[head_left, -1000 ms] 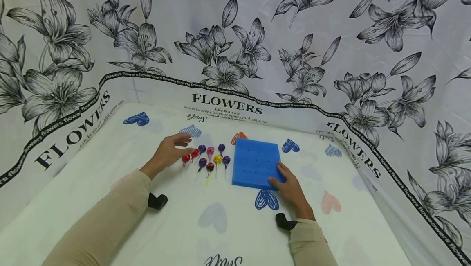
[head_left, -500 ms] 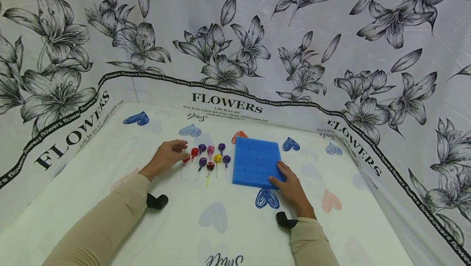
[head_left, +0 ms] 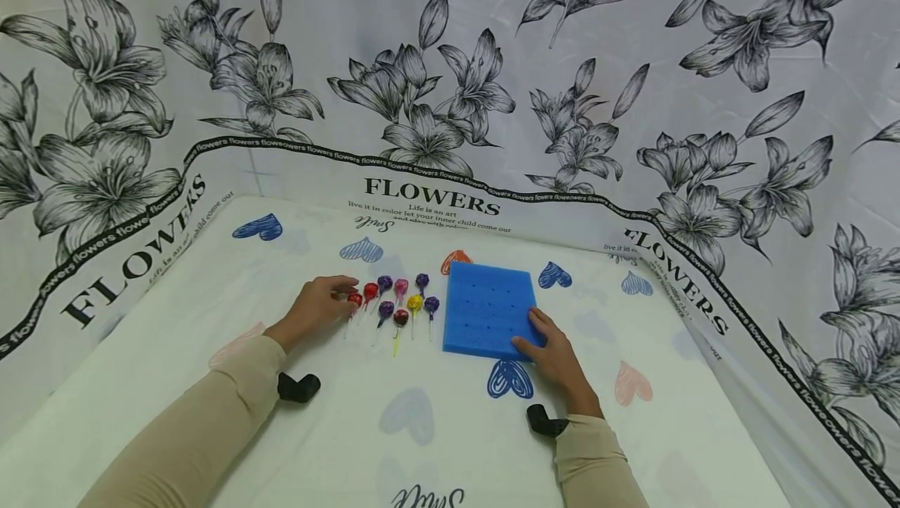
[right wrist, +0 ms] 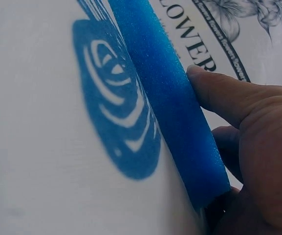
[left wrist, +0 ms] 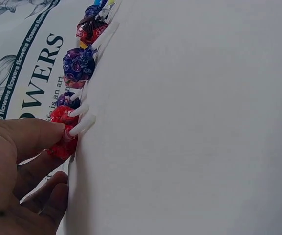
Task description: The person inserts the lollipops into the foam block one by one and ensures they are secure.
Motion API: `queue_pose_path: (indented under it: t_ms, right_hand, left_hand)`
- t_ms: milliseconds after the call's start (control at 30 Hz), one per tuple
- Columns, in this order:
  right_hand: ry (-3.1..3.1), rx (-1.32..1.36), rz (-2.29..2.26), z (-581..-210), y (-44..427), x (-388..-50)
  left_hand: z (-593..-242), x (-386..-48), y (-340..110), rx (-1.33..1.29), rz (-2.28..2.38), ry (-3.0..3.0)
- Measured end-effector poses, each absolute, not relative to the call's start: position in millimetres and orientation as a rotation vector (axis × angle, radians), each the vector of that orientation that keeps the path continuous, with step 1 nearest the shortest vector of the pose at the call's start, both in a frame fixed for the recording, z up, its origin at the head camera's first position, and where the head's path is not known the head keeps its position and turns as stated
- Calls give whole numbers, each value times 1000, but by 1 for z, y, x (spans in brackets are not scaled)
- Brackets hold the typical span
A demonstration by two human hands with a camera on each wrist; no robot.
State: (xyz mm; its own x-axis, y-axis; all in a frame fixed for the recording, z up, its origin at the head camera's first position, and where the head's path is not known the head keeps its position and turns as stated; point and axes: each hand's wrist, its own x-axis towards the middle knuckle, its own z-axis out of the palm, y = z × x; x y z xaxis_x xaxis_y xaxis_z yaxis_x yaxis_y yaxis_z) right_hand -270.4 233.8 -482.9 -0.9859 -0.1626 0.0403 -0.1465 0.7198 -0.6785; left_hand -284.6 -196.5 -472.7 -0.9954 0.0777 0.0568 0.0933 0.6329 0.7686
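My left hand (head_left: 319, 307) pinches the wrapped head of a red lollipop (left wrist: 65, 146) at the left end of a group lying on the table. Its white stick points away from the thumb in the left wrist view. Close by lie another red lollipop (head_left: 370, 291), a yellow lollipop (head_left: 415, 302), a pink lollipop (head_left: 401, 287), a dark red lollipop (head_left: 401, 317) and several purple lollipops (head_left: 385, 309). To their right is a flat blue foam block (head_left: 485, 305) with rows of small holes. My right hand (head_left: 558, 352) holds its near right corner, thumb on top, other fingers at the side.
A white cloth with printed hearts covers the table (head_left: 337, 430). Behind it hangs a white curtain (head_left: 295, 172) with black flower prints. A black wrist device (head_left: 298, 388) shows under the left sleeve, and another device (head_left: 546, 420) by the right sleeve.
My left hand has moved slightly down from above the lollipops, and its thumb and fingers have closed on the leftmost red lollipop. The right hand and foam block have stayed in place.
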Motion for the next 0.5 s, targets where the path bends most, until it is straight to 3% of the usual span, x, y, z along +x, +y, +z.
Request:
queue_pose_path:
  t_ms: [500]
  right_hand:
    - [2907, -281, -1104, -484, 236, -269]
  left_hand:
    - [-452, -280, -201, -10, -1500, -2628]
